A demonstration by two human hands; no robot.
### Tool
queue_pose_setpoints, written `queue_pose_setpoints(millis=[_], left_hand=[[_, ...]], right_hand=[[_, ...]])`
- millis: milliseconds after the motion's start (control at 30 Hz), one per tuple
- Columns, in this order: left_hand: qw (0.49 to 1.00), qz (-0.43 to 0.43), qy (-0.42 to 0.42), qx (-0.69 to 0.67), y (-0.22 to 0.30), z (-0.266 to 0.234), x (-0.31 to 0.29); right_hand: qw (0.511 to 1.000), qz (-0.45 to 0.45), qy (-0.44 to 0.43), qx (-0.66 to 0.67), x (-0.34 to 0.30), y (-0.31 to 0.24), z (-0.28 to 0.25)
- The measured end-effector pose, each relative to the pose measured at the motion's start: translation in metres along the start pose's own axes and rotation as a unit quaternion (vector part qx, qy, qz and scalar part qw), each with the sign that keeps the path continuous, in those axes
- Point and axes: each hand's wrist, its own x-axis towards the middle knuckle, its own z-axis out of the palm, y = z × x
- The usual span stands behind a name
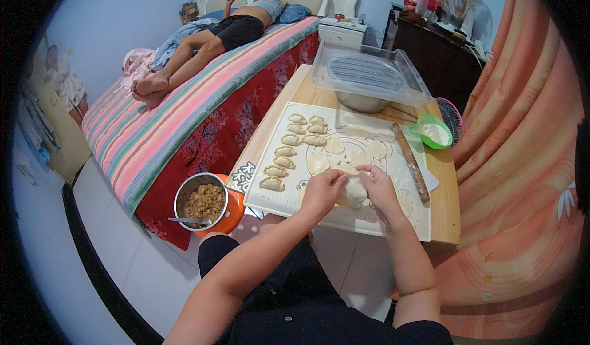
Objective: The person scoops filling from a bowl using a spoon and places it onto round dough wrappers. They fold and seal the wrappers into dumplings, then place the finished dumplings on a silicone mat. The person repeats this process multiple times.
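Note:
My left hand and my right hand are close together over the near part of a white pastry mat. Both have their fingers pinched on the edges of a pale dough wrapper, stretched between them; whether it holds filling I cannot see. Beyond my hands lie several flat round wrappers. Folded dumplings stand in two rows along the mat's left side. To the right rests a wooden rolling pin.
A pot of brown filling with a spoon stands on an orange stool at the left. A green bowl of flour sits right of the mat; a clear plastic bin covers the table's far end. Another person lies on the bed.

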Motion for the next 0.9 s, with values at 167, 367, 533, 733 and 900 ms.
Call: queue_pose_setpoints(millis=[167,367,533,733,900], left_hand=[[0.991,-0.054,0.031,-0.12,-0.028,-0.008,0.012],[0.946,-0.128,-0.087,-0.283,-0.018,-0.003,-0.007],[0.952,-0.104,-0.064,-0.28,-0.022,-0.009,-0.007],[0.924,-0.112,-0.086,-0.356,-0.019,-0.012,-0.007],[0.935,-0.113,-0.101,-0.322,-0.012,-0.012,-0.012]], right_hand=[[0.976,0.068,-0.011,0.206,0.001,0.012,0.008],[0.999,-0.025,0.021,0.03,0.007,0.026,-0.002],[0.981,0.036,0.05,0.183,-0.009,0.0,0.015],[0.982,-0.039,-0.028,0.182,-0.013,0.016,0.014],[0.988,-0.066,-0.022,0.139,-0.014,0.019,0.013]])
